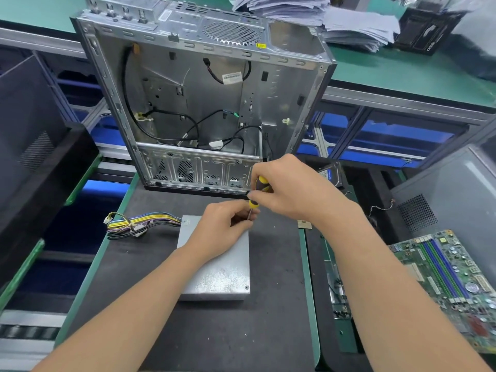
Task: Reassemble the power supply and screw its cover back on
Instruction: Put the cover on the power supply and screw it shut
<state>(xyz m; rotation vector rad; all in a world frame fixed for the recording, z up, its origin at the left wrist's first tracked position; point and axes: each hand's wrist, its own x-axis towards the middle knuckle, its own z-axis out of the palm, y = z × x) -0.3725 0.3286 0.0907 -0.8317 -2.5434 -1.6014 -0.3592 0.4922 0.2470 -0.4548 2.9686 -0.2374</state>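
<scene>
Where the view begins at far left, one dark case panel (32,146) leans upright, clear of the work surface. Next comes a dark mat (150,304) with green edges running down its left and right sides. One bundle of yellow, black and purple cables (139,222) lies near the mat's left edge and runs into the power supply (222,275), a single closed grey metal box lying flat in the middle of the mat. Bare mat shows to the box's left, along its near side, and in a narrower strip to its right. One screw (247,287) is visible at the box's near right corner.

Beyond the box, one open, emptied computer case (204,103) stands along the mat's far edge, with loose black wires inside it. Only a short band of mat separates it from the box.

The left hand (222,229) rests on the box's far right corner, its fingers curled in to pinch the metal shaft of one yellow-and-black screwdriver (259,191). The right hand (290,191) closes round the handle from above, holding the tool nearly upright over that corner. Whether the tip is seated in a screw cannot be told.

Just right of the hands, one small square chip (304,225) lies at the mat's right edge, and one hard drive (330,170) sits behind the right wrist. Farther right, one green motherboard (451,285) lies flat, with one grey vented panel (456,197) behind it. On the far bench sit a pile of papers (335,17) and one black box (426,30).
</scene>
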